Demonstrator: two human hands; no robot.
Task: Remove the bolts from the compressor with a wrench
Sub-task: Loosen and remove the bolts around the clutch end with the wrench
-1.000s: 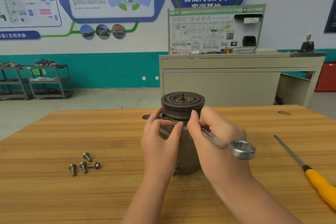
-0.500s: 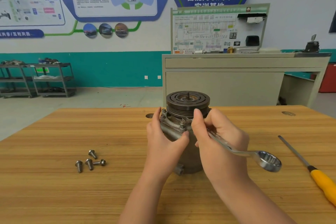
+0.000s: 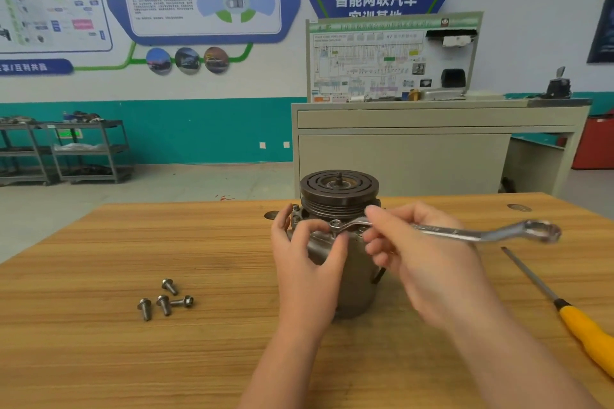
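Compressor [image 3: 345, 276] first: it stands upright on its end near the middle of the wooden table [image 3: 99, 359], with the grooved pulley [image 3: 339, 188] on top. It looks like solid cast metal, so I judge it heavy and stiff, steady enough to bear a sideways pull if braced. The left hand [image 3: 305, 262] curls round its upper body, thumb and fingers close under the flange. One ring end of the wrench [image 3: 442, 231] sits over a bolt [image 3: 335, 223] at the flange edge, and the right hand [image 3: 418, 252] pinches the shank near that end, the far ring sticking out to the right. Gripping further out along the shank would probably give more leverage; smooth steel may slip. Four loose bolts [image 3: 166, 300] lie together to the left, well apart from the compressor. A yellow-handled screwdriver [image 3: 561, 302] lies at the right.
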